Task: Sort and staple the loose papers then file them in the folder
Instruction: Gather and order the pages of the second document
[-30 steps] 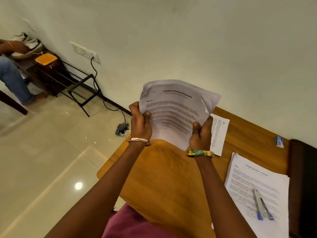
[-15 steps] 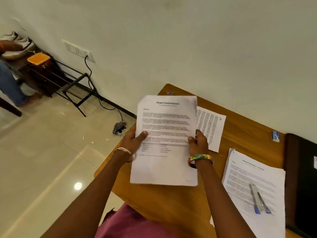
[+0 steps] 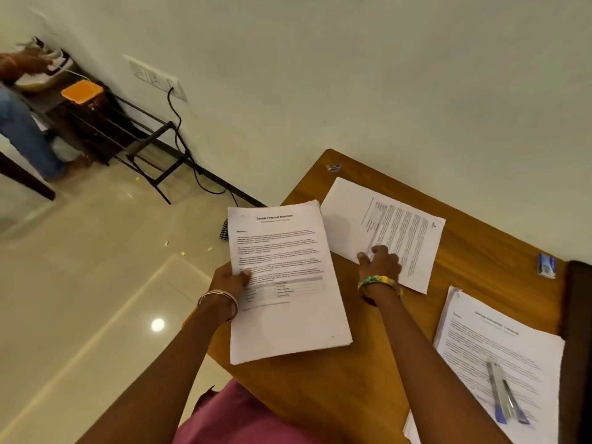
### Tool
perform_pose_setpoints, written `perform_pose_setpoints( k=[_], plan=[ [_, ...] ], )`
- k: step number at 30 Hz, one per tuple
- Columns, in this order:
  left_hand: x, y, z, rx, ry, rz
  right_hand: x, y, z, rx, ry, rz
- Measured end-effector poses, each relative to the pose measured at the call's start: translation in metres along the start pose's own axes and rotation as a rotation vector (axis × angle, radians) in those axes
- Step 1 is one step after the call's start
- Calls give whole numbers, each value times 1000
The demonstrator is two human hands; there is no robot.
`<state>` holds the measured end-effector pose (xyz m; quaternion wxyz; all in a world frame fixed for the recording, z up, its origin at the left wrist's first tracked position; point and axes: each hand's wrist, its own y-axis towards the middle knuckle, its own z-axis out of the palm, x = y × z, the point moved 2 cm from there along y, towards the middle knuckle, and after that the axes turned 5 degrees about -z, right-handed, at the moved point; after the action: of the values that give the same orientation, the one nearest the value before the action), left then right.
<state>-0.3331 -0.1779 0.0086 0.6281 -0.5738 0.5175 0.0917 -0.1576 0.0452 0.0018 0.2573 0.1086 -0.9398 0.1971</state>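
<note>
A stack of printed papers [image 3: 288, 302] headed "Sample Financial Statement" hangs over the left corner of the wooden table [image 3: 352, 395]. My left hand [image 3: 229, 278] pinches its left edge, thumb on top. My right hand [image 3: 379, 262] has its fingertips on a single printed sheet [image 3: 394, 225] that lies turned sideways further back on the table. A second pile of papers [image 3: 480, 347] lies at the right with a blue and silver stapler [image 3: 503, 392] on it. A dark folder [image 3: 576, 347] runs along the right edge.
A small blue box [image 3: 546, 265], perhaps staples, lies near the wall at the right. The wall stands just behind the table. To the left are tiled floor, a black metal rack [image 3: 141, 142], a power cable and a seated person [image 3: 19, 116].
My right hand let go of the stack and moved right onto the single sheet. The stack came down from upright to lie low over the table corner, held by the left hand alone.
</note>
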Motion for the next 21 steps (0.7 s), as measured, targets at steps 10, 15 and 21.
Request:
perform_pose_setpoints(
  k=[10,15,21],
  plan=[
    [-10,24,-24,-216,-187,-29,-11,25,41,259,-427,-403],
    [-6,30,-25,-238,-89,-33,-27,11,27,23,-259,-626],
    [5,37,-12,-164,55,-19,-36,-8,41,242,-454,-306]
  ],
)
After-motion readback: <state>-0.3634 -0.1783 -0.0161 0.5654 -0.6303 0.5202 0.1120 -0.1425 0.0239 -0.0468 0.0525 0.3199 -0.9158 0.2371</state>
